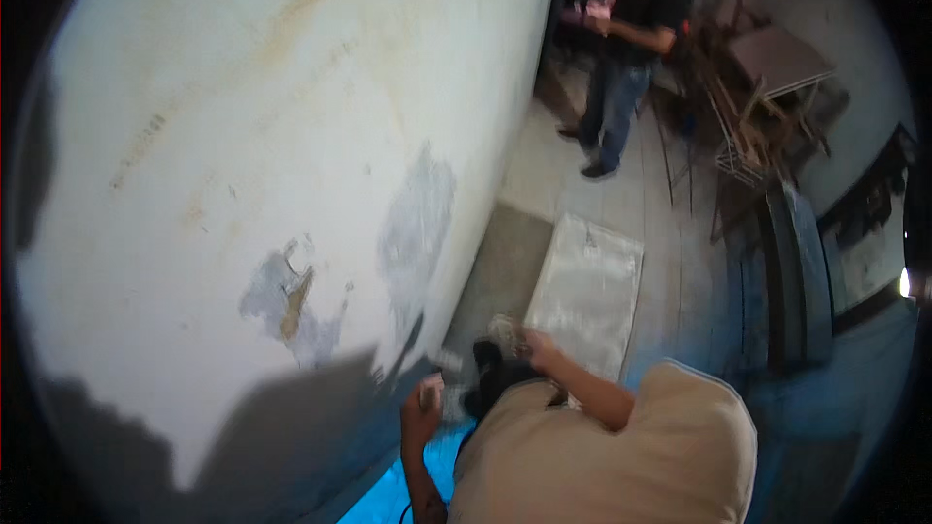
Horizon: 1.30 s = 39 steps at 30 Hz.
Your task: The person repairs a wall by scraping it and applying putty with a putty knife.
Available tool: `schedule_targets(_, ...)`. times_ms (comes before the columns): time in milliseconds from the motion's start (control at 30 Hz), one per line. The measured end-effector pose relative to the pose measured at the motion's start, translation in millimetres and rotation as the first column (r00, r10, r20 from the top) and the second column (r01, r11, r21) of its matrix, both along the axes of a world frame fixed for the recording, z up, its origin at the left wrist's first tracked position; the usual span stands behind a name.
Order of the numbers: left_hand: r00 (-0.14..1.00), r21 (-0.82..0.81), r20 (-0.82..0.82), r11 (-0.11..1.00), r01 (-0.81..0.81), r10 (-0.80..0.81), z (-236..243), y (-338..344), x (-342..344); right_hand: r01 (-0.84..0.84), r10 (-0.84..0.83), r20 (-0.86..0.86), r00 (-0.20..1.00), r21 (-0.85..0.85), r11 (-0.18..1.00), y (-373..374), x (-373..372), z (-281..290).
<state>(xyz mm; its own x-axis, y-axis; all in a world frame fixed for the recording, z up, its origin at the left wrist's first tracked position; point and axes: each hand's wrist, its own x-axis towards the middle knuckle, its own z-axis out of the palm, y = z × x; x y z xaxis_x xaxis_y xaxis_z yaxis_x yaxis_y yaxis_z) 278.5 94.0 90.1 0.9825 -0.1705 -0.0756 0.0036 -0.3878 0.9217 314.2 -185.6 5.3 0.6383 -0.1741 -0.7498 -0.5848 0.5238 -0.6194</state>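
Observation:
My left hand (423, 406) is close to the lower part of the white wall, its fingers closed round something small. A blurred, flat grey piece (446, 361) shows just beyond it, like the blade of a scraper, though I cannot be sure. In front of my body, my right hand (546, 353) is closed on a pale, blurred thing (506, 332) whose kind I cannot tell. On the wall (243, 116) are a smooth grey patch (417, 228) and a chipped grey patch (291, 306) with a brown spot.
A pale flat sheet (586, 281) lies on the tiled floor ahead, beside a darker floor strip (505, 257). Farther off stands a person in a dark shirt and jeans (621, 78). Stacked wooden furniture (752, 102) fills the right side. Bright blue material (408, 485) lies below my left arm.

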Motion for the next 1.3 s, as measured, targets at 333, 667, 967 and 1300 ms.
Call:
schedule_targets(333,0.981,-0.072,-0.194,0.997,-0.035,0.021,-40.1,32.5,-26.0,0.027,-0.024,-0.060,0.998,0.045,0.999,25.5,-7.1,9.2)
schedule_targets(667,0.966,0.009,0.012,0.966,0.260,-0.260,-22.3,-4.6,41.7,0.354,-0.363,-0.036,0.931,-0.147,0.924,-54.1,-85.3,-27.7)
schedule_targets(967,0.973,-0.016,-0.059,0.974,0.224,-0.225,-25.6,-2.8,36.9,0.350,-0.447,-0.153,0.881,-0.426,0.834,-84.1,-133.3,-61.3)
schedule_targets(1300,0.956,0.015,-0.278,0.994,0.106,-0.098,-54.1,46.3,-8.7,0.336,-0.424,-0.121,0.897,-0.436,0.835,-94.6,-103.7,-82.9)
